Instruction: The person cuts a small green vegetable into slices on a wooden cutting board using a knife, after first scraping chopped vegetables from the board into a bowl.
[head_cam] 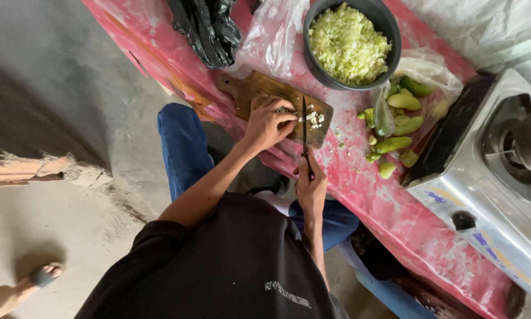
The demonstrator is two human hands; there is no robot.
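a bare grey concrete floor [70, 88] filled the left side of the room, a sandalled foot [44, 274] at its edge. the red-covered surface [389, 207] carried a wooden cutting board [259, 88]. the left hand [268, 121] pressed curled fingers on a small green vegetable [286, 110]; the right hand [310, 186] gripped a knife [304, 133] over it. further right sat a dark bowl [389, 26] of chopped greens, whole green vegetables [398, 127], and a steel gas stove [490, 171].

A pink table [395, 207] is seen. On it are laid a wooden cutting board [259, 88], a dark bowl [389, 35] of chopped greens, a black bag [206, 26], clear plastic bags [271, 35], small green vegetables [395, 127] and a metal gas stove [490, 183]
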